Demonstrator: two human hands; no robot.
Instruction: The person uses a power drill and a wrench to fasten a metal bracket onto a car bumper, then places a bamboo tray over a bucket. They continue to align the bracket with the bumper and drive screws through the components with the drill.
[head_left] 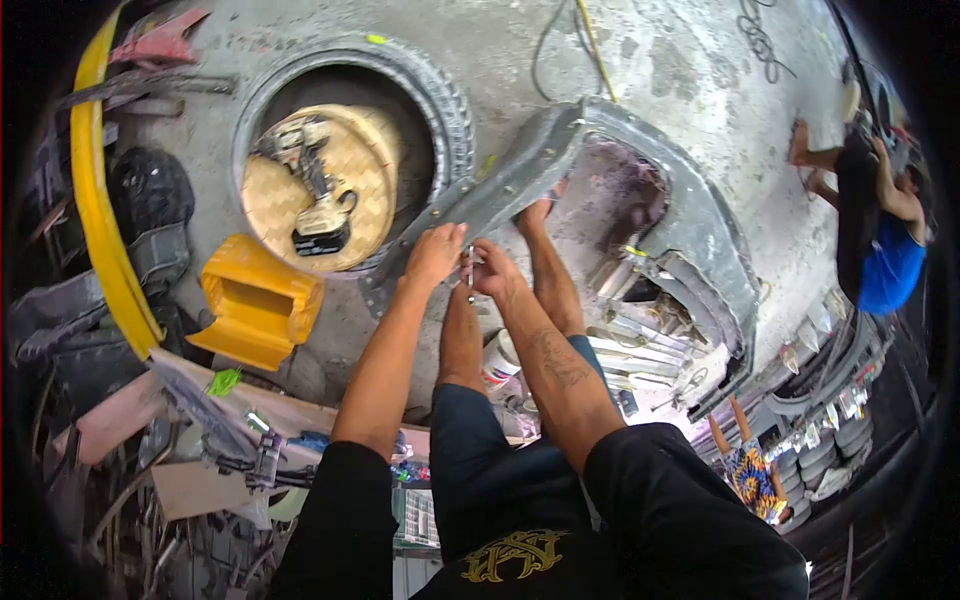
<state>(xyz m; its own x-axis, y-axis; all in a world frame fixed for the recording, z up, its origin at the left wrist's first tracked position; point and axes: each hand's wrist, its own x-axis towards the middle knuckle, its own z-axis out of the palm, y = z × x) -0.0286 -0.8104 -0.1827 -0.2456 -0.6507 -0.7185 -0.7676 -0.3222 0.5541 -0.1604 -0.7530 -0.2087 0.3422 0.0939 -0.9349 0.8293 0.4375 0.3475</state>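
A large grey curved panel [690,215] with small holes along its edge lies across my lower legs. My left hand [436,252] rests on the panel's near edge, its fingers pressed together; whether anything is in them is hidden. Just right of it, my right hand [490,270] is closed around a small, thin metal tool [471,272], held upright in the view. Beyond my left hand, a tire [455,110] lies flat with a round woven tray [375,190] in it. On the tray sits a cordless power tool [318,185] with a black battery.
A yellow plastic part [262,300] and a long yellow curved strip [95,200] are at the left. A white container [501,358] stands between my legs. Metal tools [640,355] lie at the right. A person in blue [890,262] and another in a patterned shirt [752,482] are farther right.
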